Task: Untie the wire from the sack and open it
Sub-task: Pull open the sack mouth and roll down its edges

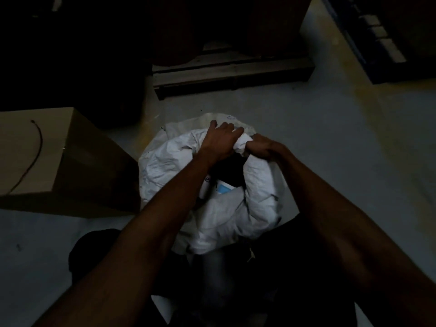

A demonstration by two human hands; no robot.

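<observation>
A white woven sack [165, 161] stands on the floor between my knees, in dim light. Its mouth gapes dark in the middle, and a white and blue packet [221, 187] shows inside. My left hand [220, 140] grips the far rim of the sack's mouth, fingers curled over the fabric. My right hand [262, 146] is closed on a bunched piece of the rim just beside it. A thin dark wire [35, 152] lies curved on top of the cardboard box at the left, apart from the sack.
A large cardboard box [59, 161] stands close on the left of the sack. A dark wooden pallet [231, 74] lies beyond it, with dark shelving at the top right [377, 38]. The grey floor [330, 138] stretches to the right.
</observation>
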